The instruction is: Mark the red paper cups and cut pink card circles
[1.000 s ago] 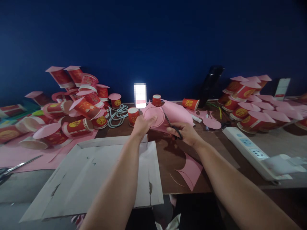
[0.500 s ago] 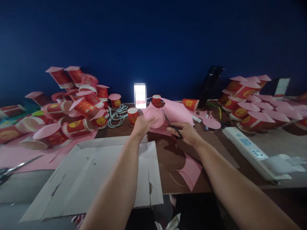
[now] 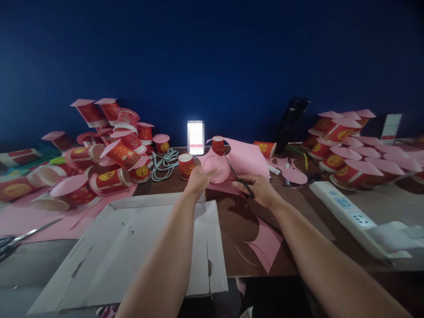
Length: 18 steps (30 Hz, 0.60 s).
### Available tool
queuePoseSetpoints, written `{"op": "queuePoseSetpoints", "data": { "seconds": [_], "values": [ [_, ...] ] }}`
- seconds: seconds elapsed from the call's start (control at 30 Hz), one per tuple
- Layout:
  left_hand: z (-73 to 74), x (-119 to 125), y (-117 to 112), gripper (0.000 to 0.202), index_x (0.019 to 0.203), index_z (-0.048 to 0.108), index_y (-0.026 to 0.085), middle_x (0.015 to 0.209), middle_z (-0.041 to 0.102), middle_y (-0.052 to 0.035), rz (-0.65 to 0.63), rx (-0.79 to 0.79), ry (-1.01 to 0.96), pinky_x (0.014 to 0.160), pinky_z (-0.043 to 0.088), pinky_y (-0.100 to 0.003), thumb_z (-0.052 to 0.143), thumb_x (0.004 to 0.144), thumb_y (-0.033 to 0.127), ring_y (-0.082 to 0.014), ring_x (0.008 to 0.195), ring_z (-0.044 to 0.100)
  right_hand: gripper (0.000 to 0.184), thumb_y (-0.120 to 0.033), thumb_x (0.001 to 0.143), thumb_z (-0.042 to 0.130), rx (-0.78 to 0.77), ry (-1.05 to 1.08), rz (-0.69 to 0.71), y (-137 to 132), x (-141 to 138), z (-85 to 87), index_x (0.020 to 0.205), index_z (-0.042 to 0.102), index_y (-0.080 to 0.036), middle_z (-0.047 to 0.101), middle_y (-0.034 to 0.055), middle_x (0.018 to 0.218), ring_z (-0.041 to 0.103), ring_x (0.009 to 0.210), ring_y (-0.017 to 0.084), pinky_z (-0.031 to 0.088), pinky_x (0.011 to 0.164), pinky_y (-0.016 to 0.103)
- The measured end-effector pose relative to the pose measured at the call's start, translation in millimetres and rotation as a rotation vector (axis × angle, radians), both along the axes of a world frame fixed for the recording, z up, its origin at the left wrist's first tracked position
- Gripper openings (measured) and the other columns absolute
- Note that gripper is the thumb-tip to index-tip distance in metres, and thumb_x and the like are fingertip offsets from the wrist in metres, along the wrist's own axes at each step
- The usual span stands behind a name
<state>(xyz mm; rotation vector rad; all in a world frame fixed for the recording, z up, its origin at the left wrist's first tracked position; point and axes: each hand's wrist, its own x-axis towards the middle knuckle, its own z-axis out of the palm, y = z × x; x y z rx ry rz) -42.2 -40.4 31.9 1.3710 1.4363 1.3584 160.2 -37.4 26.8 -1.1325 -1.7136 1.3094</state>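
My left hand (image 3: 198,180) pinches a sheet of pink paper (image 3: 247,155), its thumb resting inside a drawn circle. In my right hand (image 3: 260,187) is a pair of black-handled scissors (image 3: 245,184), whose blades lie along the right side of that circle. The far part of the sheet curls up to the right. A red paper cup (image 3: 217,145) stands just behind the paper, and another red cup (image 3: 186,167) is beside my left hand. On the brown table (image 3: 236,225) below my hands lies a curved pink paper scrap (image 3: 266,245).
At left is a heap of red cups with pink discs (image 3: 111,179). More such cups (image 3: 356,154) are stacked at right, near a white power strip (image 3: 344,212). A white cardboard tray (image 3: 132,247), other scissors (image 3: 31,232), a coiled cable (image 3: 165,164) and a black bottle (image 3: 293,121) lie around.
The whole view has shifted slightly, so things appear a little lower and mostly farther right. Both hands keep their hold on the paper and scissors.
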Motion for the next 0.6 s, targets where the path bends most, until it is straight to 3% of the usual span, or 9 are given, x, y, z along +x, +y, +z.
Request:
{"op": "queuePoseSetpoints", "data": {
  "seconds": [0.27, 0.6],
  "values": [
    [-0.6, 0.2, -0.1, 0.04, 0.085, 0.071, 0.012, 0.085, 0.07, -0.0095, -0.021, -0.018, -0.075, 0.077, 0.046, -0.033, 0.075, 0.061, 0.043, -0.0232, 0.081, 0.063, 0.053, -0.051, 0.064, 0.075, -0.029, 0.02, -0.018, 1.5, -1.3, -3.5, 0.101, 0.071, -0.015, 0.054, -0.0044, 0.051, 0.046, 0.047, 0.008, 0.037, 0.046, 0.022],
    [0.2, 0.1, 0.1, 0.045, 0.089, 0.07, 0.009, 0.083, 0.07, -0.0109, -0.025, -0.035, -0.077, 0.077, 0.047, -0.034, 0.074, 0.061, 0.043, -0.024, 0.081, 0.063, 0.055, -0.054, 0.064, 0.074, -0.044, 0.02, -0.029, -2.2, -2.8, 1.8, 0.101, 0.071, -0.013, 0.052, -0.004, 0.05, 0.045, 0.047, 0.008, 0.033, 0.045, 0.022]
  ]
}}
